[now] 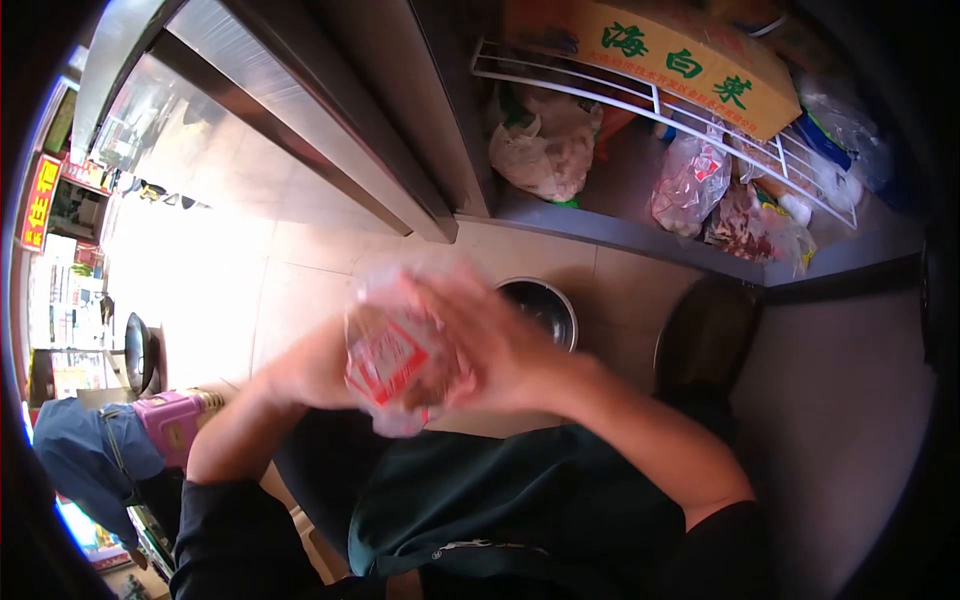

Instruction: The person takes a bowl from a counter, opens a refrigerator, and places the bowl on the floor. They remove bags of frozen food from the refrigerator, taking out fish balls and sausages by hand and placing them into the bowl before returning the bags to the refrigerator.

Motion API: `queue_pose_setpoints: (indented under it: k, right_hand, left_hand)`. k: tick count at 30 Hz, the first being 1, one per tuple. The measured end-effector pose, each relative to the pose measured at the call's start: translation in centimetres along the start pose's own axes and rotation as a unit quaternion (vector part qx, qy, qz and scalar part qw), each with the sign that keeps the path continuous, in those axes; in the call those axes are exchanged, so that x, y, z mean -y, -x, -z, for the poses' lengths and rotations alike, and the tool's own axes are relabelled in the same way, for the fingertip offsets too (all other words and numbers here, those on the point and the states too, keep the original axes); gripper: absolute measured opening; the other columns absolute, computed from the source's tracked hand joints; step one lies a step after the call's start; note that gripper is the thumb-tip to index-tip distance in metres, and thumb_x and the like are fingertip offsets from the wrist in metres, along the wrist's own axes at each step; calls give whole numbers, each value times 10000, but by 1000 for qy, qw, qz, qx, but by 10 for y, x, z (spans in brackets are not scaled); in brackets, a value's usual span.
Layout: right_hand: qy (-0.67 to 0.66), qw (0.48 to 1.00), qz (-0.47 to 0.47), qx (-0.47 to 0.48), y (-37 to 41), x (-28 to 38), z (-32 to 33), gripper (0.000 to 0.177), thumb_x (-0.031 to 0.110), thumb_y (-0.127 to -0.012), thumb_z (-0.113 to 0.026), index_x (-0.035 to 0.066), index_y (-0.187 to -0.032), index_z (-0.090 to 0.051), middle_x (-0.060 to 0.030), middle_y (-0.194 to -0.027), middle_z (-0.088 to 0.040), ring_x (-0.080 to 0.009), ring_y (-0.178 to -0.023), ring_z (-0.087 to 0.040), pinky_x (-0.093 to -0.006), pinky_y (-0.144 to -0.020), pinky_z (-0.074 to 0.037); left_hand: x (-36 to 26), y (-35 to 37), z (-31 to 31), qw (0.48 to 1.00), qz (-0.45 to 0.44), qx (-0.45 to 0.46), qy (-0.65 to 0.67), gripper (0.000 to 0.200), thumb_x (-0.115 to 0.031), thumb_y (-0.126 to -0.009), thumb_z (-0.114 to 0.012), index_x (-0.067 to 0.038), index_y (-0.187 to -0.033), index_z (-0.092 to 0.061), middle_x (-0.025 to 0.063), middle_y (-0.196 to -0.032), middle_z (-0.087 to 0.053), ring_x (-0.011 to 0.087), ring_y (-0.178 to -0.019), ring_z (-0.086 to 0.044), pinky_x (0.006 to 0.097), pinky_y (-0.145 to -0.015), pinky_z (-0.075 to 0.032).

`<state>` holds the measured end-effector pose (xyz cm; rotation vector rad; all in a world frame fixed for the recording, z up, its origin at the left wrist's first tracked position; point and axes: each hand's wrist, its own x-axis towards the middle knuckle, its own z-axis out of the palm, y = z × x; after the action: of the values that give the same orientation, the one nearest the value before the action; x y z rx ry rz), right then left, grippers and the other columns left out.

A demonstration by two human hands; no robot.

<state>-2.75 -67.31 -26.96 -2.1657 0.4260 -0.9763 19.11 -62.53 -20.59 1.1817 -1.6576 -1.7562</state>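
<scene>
A clear plastic bag [398, 365] with a red printed label and pinkish contents is held up in front of my dark apron. My left hand [335, 362] grips its left side, the fingers mostly hidden behind the bag. Against the right side and top of the bag is my right hand [490, 345], blurred by motion, its fingers wrapped over the plastic. Beyond my right hand, a round metal bowl [563, 300] with a dark inside rests on the tiled floor.
An open freezer at the upper right has a white wire rack [655, 100], a cardboard box [690, 62] and bagged food [545, 150]. Metal door frames [330, 110] stand upper left. A person in blue [85, 445] is at the left, beside a pink object [168, 422].
</scene>
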Motion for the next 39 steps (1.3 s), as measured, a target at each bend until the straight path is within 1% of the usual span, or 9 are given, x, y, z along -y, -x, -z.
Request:
queue_pose_setpoints:
  k: [5, 9, 14, 20, 29, 31, 35, 38, 39]
  right_hand:
    - [-31, 982, -108, 150, 22, 16, -26, 535, 96, -657, -722, 53, -1172, -582, -162, -933, -653, -348, -887, -637, -405, -798, -508]
    - [-60, 978, -170, 105, 21, 22, 1, 333, 7, -611, -633, 36, -942, -665, -149, -688, -593, -317, -617, -603, -376, -550, -470]
    - [-54, 974, -206, 72, 22, 31, 72, 73, 6, -688, -620, 9, -759, -635, -144, -677, -617, -270, -546, -585, -325, -540, -454]
    - [-81, 943, -290, -139, 73, 7, 146, 302, 16, -690, -518, -69, -954, -637, -63, -876, -668, -111, -809, -605, -257, -758, -479]
    - [-48, 896, -316, -310, 116, -31, 153, 290, -36, -812, -533, -47, -1092, -611, -65, -980, -667, -115, -853, -611, -257, -779, -486]
    - [-64, 888, -316, -328, 123, -34, 159, 309, -38, -822, -511, -50, -1117, -603, -79, -1024, -654, -126, -890, -613, -265, -810, -481]
    - [-45, 875, -342, -340, 140, -37, 165, 333, -36, -830, -494, -52, -1149, -588, -96, -1070, -637, -136, -949, -605, -280, -861, -471]
    - [-57, 873, -372, -311, 144, -41, 163, 349, -9, -871, -492, -51, -1214, -541, -114, -1114, -620, -157, -958, -617, -283, -857, -483]
    - [-59, 876, -367, -309, 141, -40, 161, 357, -31, -828, -493, -63, -1176, -566, -99, -1075, -636, -144, -946, -608, -284, -864, -471]
  left_hand:
    - [14, 41, -12, 997, 2, 53, -63, 470, -94, -663, -855, 11, -1068, -642, 112, -1005, -682, 174, -943, -645, 314, -888, -489]
    - [40, 81, 1, 959, 37, -98, 262, 378, 122, -667, -700, 64, -1029, -608, 172, -867, -657, 205, -716, -670, 312, -591, -578]
    - [86, 42, 20, 943, 52, -140, 296, 275, 37, -767, -594, 29, -1041, -574, 146, -927, -602, 218, -740, -637, 273, -581, -555]
    - [193, -68, -8, 902, 96, -2, 420, 324, -40, -835, -648, 6, -1141, -549, 117, -955, -615, 159, -725, -581, 281, -671, -512]
    - [288, -163, -64, 961, 257, -80, 64, 359, -190, -819, -709, -10, -1111, -602, 145, -923, -671, 215, -814, -674, 329, -738, -541]
    - [264, -151, -75, 930, -16, -181, -319, 358, -275, -812, -719, -51, -1077, -632, 181, -935, -676, 254, -810, -688, 330, -737, -541]
    - [302, -92, 11, 907, 174, -343, -174, 532, -448, -753, -746, -24, -1040, -604, 201, -1048, -652, 344, -950, -641, 397, -796, -523]
    - [443, 38, 30, 805, 367, -87, -459, 998, -569, -610, -814, 44, -1299, -434, 242, -1217, -566, 331, -975, -647, 403, -778, -551]
    - [407, 37, 16, 791, 562, -23, -239, 1196, -572, -538, -853, 111, -1357, -313, 248, -1182, -573, 300, -868, -681, 360, -624, -593]
